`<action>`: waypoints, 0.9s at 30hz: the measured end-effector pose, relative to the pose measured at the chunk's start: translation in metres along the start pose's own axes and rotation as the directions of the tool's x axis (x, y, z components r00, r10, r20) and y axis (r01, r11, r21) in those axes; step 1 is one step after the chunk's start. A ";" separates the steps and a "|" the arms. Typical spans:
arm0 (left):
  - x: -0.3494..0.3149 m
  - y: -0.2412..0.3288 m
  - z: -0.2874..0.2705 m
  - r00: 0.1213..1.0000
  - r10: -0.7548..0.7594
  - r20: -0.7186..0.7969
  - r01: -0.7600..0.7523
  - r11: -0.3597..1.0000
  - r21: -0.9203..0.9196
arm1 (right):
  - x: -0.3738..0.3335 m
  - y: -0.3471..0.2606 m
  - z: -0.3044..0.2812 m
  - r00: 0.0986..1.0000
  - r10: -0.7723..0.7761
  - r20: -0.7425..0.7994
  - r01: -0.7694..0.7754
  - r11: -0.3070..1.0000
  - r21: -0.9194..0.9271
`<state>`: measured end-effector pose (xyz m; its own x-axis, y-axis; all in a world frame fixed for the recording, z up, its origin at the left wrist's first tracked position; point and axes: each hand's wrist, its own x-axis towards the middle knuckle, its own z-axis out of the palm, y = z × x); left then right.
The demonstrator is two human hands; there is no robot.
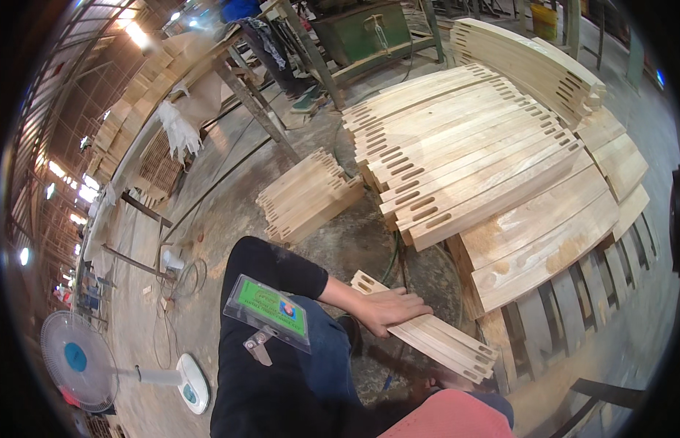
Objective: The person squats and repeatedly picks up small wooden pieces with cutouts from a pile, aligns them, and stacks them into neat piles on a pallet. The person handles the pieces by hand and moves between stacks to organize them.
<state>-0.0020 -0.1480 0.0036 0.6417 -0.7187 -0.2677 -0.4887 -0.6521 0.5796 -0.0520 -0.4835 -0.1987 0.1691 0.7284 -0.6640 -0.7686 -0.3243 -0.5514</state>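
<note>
My left hand (393, 310), in a black sleeve, reaches across to the right. It lies palm down over a short bundle of pale wooden slats (449, 343), with the fingers curled over the far edge and the thumb at the near side. Slots show at both ends of the slats, which slant down to the right. I cannot make out my right hand. A small skin-toned patch shows under the bundle's lower end, too little to name. Just beyond, a large stack of slotted wooden slats (464, 139) rests on wider boards (544, 226).
A smaller slat stack (308, 193) stands on the floor ahead. Slatted pallets (566, 314) lie under the boards at right. A white fan (75, 358) stands at left, near loose cables (190, 276). A badge (268, 310) hangs before me; pink cloth (457, 417) shows below.
</note>
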 end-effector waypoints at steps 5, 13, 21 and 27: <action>-0.057 -0.029 0.018 0.989 -0.138 -0.048 0.138 0.990 0.008 | 0.005 0.009 0.011 0.994 0.080 -0.071 -0.071 0.991 0.114; -0.152 -0.065 0.042 0.781 -0.493 -0.384 0.520 0.854 -0.039 | 0.012 0.010 0.008 0.997 -0.007 0.081 0.003 0.999 0.049; -0.198 -0.140 0.035 0.475 -0.590 -0.653 0.761 0.648 -0.033 | -0.009 -0.022 0.016 0.989 0.144 -0.038 -0.147 0.981 -0.128; -0.239 -0.212 0.046 0.169 -0.656 -0.736 0.939 0.333 -0.082 | 0.004 -0.027 0.039 0.990 0.117 0.078 -0.109 0.990 -0.094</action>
<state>-0.0790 0.1510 -0.0905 0.8636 0.4840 0.1411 0.4883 -0.8726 0.0043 -0.0544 -0.4483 -0.1669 0.0300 0.7303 -0.6825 -0.7211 -0.4570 -0.5207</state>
